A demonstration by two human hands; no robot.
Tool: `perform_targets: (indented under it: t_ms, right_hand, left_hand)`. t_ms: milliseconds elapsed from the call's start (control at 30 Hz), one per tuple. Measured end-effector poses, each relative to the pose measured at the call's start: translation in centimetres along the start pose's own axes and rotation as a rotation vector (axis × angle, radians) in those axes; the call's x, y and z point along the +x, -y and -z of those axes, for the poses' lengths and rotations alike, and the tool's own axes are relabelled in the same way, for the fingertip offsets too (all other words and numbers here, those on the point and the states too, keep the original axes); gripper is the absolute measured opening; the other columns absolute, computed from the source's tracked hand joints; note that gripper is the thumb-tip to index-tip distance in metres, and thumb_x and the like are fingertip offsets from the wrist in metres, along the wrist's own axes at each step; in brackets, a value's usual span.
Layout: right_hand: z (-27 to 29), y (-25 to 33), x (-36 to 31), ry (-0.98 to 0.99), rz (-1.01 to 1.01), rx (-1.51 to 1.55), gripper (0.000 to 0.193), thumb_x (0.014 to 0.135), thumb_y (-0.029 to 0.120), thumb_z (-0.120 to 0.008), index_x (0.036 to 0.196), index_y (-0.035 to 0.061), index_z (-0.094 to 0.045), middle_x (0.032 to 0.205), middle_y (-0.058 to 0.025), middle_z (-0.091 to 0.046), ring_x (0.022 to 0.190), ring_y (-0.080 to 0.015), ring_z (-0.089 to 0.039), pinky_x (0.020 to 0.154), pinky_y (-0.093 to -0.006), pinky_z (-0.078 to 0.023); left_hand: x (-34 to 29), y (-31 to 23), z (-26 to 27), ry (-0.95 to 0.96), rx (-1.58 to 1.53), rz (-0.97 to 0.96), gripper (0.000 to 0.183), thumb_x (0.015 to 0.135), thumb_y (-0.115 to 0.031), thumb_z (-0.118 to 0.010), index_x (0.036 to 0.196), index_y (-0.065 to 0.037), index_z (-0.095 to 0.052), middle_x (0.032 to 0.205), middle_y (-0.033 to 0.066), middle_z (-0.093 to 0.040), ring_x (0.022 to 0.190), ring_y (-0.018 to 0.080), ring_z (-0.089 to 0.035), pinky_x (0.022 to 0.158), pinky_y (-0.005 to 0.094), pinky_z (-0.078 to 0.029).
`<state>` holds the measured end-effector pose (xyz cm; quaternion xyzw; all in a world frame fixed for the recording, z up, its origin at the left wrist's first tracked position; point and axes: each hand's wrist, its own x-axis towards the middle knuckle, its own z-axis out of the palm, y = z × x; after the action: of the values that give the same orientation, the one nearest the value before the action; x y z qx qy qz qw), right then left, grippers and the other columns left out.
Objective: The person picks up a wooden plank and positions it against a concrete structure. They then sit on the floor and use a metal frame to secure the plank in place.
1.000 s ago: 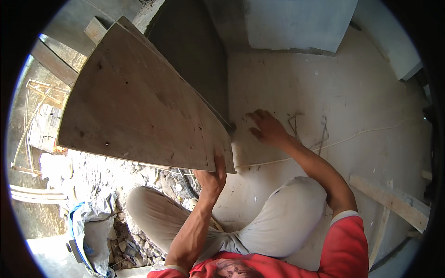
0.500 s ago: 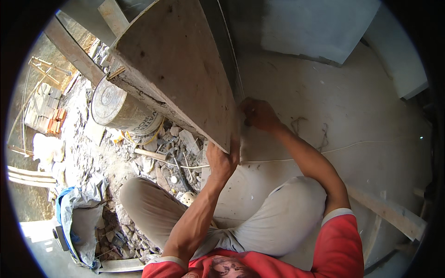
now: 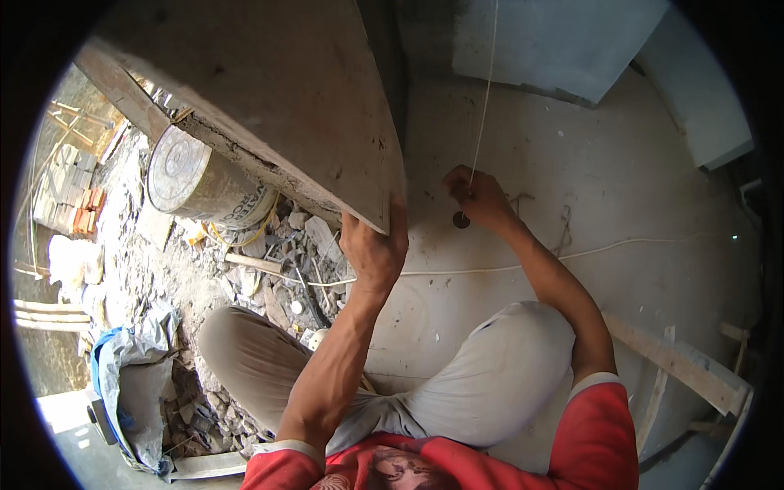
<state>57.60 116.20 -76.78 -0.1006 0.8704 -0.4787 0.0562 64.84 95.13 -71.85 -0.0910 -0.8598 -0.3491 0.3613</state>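
Observation:
My left hand (image 3: 376,249) is wrapped round the near lower corner of a large flat grey-brown board (image 3: 286,106), which stands tall in front of me. Along the board's left edge runs rough, crumbly mortar. My right hand (image 3: 482,198), off to the right of the board, pinches a thin pale string (image 3: 488,90) that rises straight to the top of the view. Just beneath those fingers a small dark round plumb bob (image 3: 461,220) hangs on the string. Where exactly the fingertips meet the string is partly hidden.
Left of the board lies a large bucket (image 3: 204,175) among rubble (image 3: 269,302), with a wooden-handled tool (image 3: 255,262). A white cable (image 3: 490,269) crosses the floor ahead of my knees. A wooden frame (image 3: 678,363) lies at right; a torn sack (image 3: 143,392) stands at lower left.
My right hand has moved right, away from the board's edge, and the string with its plumb bob now shows apart from the board. My left hand keeps its hold, slightly higher in view.

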Motion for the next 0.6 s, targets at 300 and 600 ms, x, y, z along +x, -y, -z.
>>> perform_targets:
  t_ms: [300, 600]
  right_hand:
    - [0.5, 1.7, -1.2, 0.080, 0.106, 0.038, 0.021, 0.092, 0.021, -0.066, 0.105, 0.0042, -0.068, 0.090, -0.0084, -0.071, 0.080, -0.0185, -0.064, 0.075, -0.0348, -0.051]
    - [-0.2, 6.3, 0.2, 0.066, 0.238, 0.232, 0.055, 0.087, 0.019, -0.071, 0.137, 0.0051, -0.051, 0.113, -0.0145, -0.065, 0.085, -0.0204, -0.063, 0.076, -0.0350, -0.051]
  left_hand:
    - [-2.1, 0.9, -0.8, 0.019, 0.020, 0.244, 0.050, 0.086, -0.016, -0.071, 0.126, 0.005, -0.048, 0.110, 0.0253, -0.051, 0.103, 0.0477, -0.052, 0.088, 0.0534, -0.043]
    - [-4.4, 1.4, 1.8, 0.151, 0.121, 0.252, 0.032, 0.086, -0.010, -0.067, 0.116, 0.001, -0.060, 0.106, 0.0223, -0.065, 0.090, 0.0404, -0.065, 0.076, 0.0455, -0.052]
